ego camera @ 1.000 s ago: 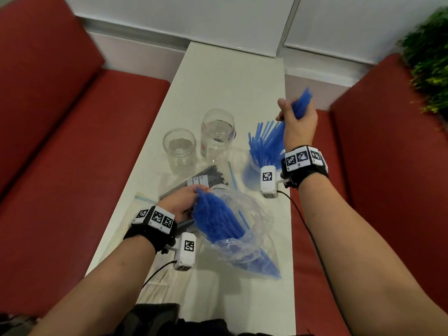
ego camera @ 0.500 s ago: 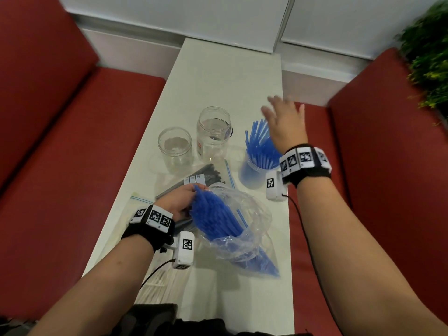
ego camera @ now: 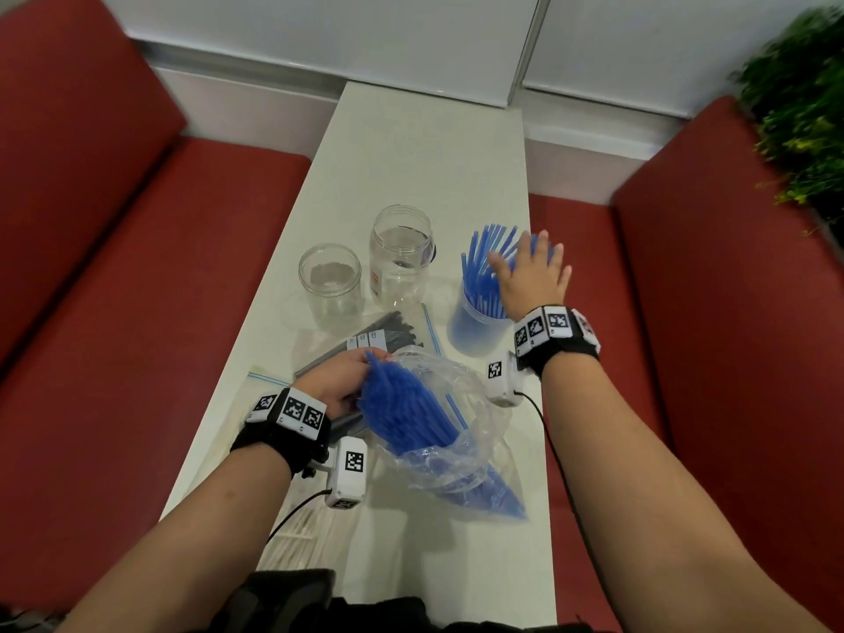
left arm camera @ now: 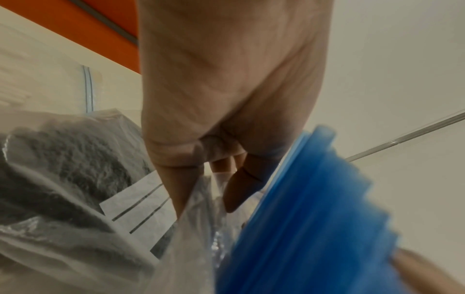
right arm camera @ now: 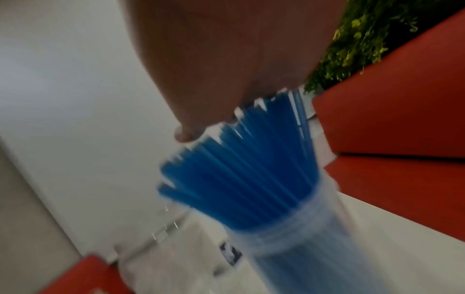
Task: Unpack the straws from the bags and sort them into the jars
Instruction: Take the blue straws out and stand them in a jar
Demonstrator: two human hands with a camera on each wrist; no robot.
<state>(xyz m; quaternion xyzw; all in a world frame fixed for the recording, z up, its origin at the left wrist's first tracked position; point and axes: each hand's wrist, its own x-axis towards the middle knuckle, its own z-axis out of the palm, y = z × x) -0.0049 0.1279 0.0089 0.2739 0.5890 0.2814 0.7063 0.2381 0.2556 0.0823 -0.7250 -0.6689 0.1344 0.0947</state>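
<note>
Three jars (ego camera: pixel 329 285), one holding blue straws (ego camera: pixel 486 271), right hand (ego camera: pixel 532 278) flat on them, left hand (ego camera: pixel 335 383) pinching bag (ego camera: pixel 450 431)

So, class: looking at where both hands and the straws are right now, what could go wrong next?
The flat right hand on the fanned blue straws could tip their jar, which stands near the table's right edge. The left hand pinches only the rim of the clear bag, so the straws inside it might slide out.
</note>
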